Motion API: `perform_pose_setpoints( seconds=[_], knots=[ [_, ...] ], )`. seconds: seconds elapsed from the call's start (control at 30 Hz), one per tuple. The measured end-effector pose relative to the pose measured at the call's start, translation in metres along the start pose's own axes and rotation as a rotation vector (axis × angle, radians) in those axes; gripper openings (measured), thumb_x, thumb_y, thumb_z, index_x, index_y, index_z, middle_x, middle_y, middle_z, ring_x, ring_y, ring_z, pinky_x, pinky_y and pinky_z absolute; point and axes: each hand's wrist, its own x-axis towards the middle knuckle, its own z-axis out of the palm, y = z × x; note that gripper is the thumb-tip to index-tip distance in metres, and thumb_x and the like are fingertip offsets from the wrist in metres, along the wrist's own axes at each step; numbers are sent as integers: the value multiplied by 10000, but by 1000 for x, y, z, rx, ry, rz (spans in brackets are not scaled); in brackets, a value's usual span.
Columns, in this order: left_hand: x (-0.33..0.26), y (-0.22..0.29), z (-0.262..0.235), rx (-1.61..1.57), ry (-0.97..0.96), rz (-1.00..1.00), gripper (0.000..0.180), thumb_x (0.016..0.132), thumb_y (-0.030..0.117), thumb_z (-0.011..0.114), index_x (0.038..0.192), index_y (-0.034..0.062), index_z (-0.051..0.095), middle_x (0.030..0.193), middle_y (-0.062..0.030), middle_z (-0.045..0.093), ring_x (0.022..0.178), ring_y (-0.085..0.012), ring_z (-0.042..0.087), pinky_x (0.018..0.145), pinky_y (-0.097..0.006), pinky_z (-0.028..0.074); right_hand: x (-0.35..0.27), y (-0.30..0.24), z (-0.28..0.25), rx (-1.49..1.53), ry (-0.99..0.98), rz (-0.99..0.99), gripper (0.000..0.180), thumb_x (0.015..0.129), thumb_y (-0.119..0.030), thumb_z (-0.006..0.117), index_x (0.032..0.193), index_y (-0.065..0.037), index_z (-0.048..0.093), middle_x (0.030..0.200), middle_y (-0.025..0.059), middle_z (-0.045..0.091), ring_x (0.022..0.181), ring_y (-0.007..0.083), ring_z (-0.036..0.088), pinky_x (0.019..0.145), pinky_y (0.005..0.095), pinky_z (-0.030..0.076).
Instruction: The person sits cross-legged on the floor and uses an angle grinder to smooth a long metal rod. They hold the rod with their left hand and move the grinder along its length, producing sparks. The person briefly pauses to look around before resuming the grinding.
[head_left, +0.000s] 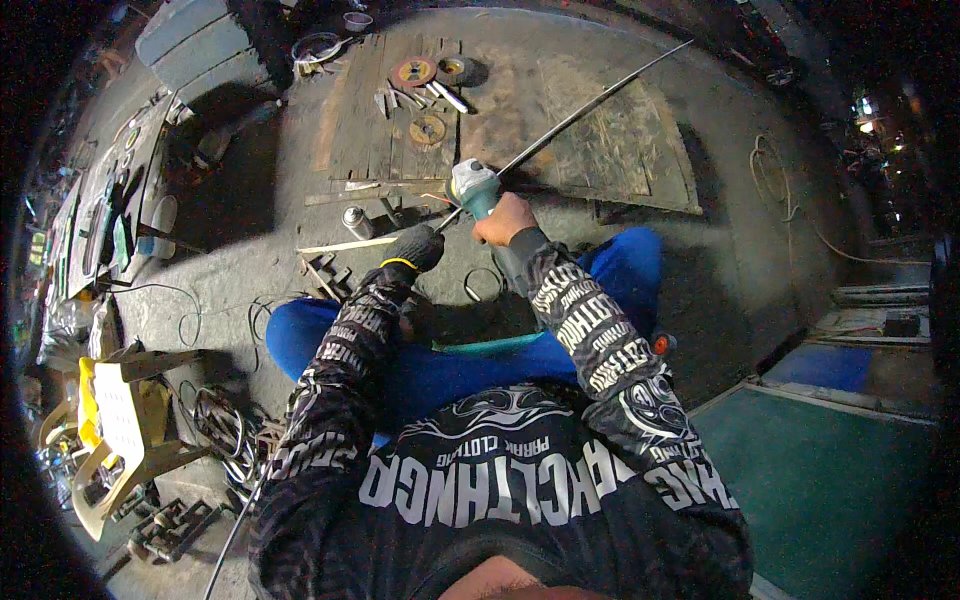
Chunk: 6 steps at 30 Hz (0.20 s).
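Note:
My left hand (pixel 416 247), in a dark glove with a yellow cuff, is closed round the lower end of a long thin metal rod (pixel 572 118). The rod slants up to the right across a low wooden platform. In my bare right hand (pixel 506 218) is an angle grinder (pixel 478 186) with a teal body and grey head. The grinder's head lies over the rod, just beyond my left hand; whether its disc touches the metal cannot be made out. A silver spray can (pixel 356 222) stands left of my gloved hand.
On the wooden platform (pixel 510 120) lie a red-brown disc (pixel 414 71), a tan disc (pixel 428 129) and several small tools. A cream plastic chair (pixel 125 420) and coiled cables (pixel 228 430) are at left. A thin hose (pixel 790 212) crosses the floor at right.

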Motion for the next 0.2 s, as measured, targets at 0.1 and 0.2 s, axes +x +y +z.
perform_pose_setpoints(
  seconds=[0.1,0.2],
  knots=[
    [-1,4,1,-97,12,-132,313,857,273,476,779,12,630,738,-232,627,710,-420,604,642,-499,474,-2,6,-2,4,-28,11,582,468,-274,818,885,91,637,993,267,641,929,331,648,785,369,527],
    [-1,6,2,-78,29,-142,307,855,267,476,787,11,632,744,-231,630,710,-419,607,638,-497,476,-4,17,-8,12,-24,7,595,469,-279,820,899,88,636,999,262,641,929,331,647,780,369,527]
  ],
)
